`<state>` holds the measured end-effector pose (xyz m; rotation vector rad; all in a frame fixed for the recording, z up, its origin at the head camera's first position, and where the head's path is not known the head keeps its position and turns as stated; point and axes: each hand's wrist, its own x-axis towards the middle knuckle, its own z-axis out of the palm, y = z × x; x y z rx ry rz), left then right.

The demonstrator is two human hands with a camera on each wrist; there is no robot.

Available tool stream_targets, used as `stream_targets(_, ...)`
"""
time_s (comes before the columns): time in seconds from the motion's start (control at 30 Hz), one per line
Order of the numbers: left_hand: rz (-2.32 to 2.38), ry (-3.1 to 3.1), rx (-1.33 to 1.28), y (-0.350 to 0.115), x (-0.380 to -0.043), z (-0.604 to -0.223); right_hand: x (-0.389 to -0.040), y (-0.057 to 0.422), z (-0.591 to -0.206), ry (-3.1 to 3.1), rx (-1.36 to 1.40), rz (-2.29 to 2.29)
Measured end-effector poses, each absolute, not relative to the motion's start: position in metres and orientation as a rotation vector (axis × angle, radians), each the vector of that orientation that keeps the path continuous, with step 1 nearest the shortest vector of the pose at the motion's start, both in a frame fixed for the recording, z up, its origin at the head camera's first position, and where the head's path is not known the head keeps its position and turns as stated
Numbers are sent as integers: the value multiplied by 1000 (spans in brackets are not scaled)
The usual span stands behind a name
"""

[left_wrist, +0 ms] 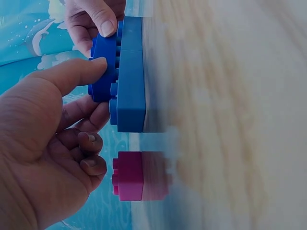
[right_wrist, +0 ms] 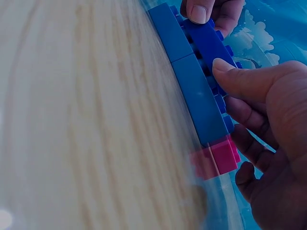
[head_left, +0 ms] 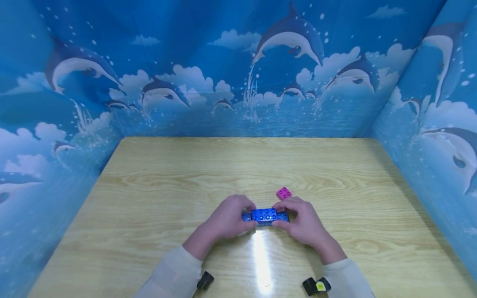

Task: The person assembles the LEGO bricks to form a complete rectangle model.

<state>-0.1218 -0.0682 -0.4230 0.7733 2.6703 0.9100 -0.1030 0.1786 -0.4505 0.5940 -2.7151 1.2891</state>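
Note:
Both hands meet at a dark blue toy building brick (head_left: 263, 215) in the middle of the table. My left hand (head_left: 231, 215) pinches its left end between thumb and fingers. At the other end, my right hand (head_left: 303, 219) pinches it likewise. Under the dark brick lie two lighter blue bricks, end to end; the left one (left_wrist: 132, 91) and the right one (right_wrist: 199, 98) both stick out past it. In the wrist views, studs of the lower bricks show in a narrow gap beneath the dark brick.
A small pink brick (head_left: 284, 193) lies on the wood-grain table (head_left: 167, 186) just beyond my right hand. Dolphin-printed blue curtains (head_left: 208, 111) stand along the table's back and sides. A black strap (head_left: 316, 285) is at the right sleeve.

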Motion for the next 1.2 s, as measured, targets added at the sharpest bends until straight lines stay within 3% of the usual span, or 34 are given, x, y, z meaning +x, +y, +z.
stream_targets(1.2, 988, 2667, 774, -70, -117, -427, -105, 176, -451, -2756, 552, 1395)
